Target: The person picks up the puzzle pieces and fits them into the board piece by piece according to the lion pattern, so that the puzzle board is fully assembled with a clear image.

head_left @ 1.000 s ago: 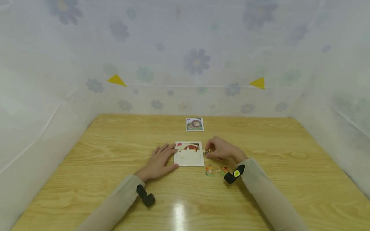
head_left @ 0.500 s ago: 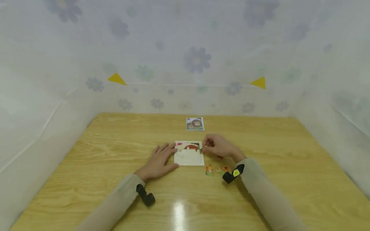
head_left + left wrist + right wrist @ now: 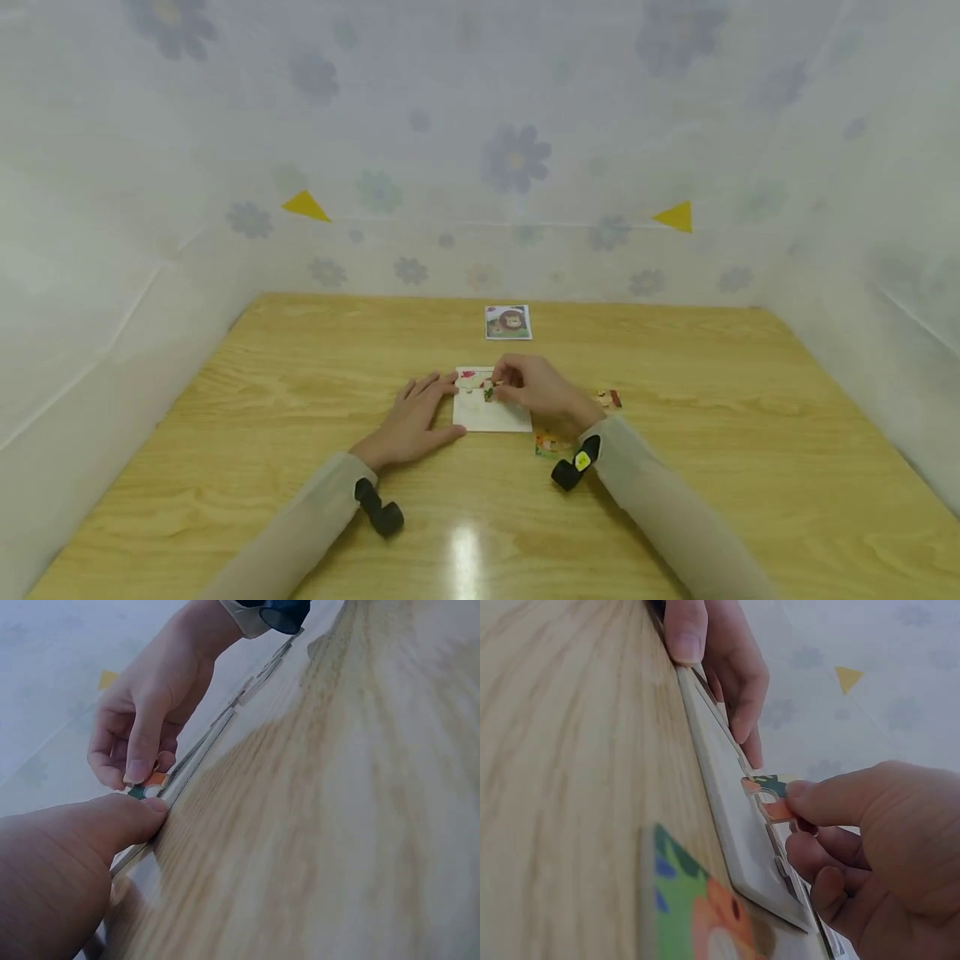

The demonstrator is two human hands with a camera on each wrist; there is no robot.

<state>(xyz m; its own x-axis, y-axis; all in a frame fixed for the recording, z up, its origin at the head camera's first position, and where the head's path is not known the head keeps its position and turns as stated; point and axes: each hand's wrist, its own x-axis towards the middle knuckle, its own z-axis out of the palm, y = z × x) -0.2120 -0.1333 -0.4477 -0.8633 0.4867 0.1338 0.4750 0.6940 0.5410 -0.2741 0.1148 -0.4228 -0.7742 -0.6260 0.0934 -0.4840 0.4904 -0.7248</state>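
A white puzzle tray (image 3: 483,415) lies on the wooden table, its far part filled with picture pieces and its near part bare white. My left hand (image 3: 405,423) rests along the tray's left edge, fingers spread and fairly straight, thumb at the near corner. Above the tray my right hand (image 3: 542,388) pinches a puzzle piece (image 3: 774,801) between thumb and fingers. That piece shows green, orange and white, and in the right wrist view it is tilted over the tray close to the fitted pieces. The right hand hides the tray's far right part in the head view.
Loose puzzle pieces lie right of the tray: one (image 3: 550,444) near its front corner, another (image 3: 610,399) farther right, partly behind the right wrist. A square picture card (image 3: 507,322) with a lion lies behind the tray. Pale floral sheeting (image 3: 420,167) surrounds the table.
My right hand has moved left from beside the tray to over it, carrying the pinched puzzle piece. A loose piece at the right has come into view. My left hand has stayed in place.
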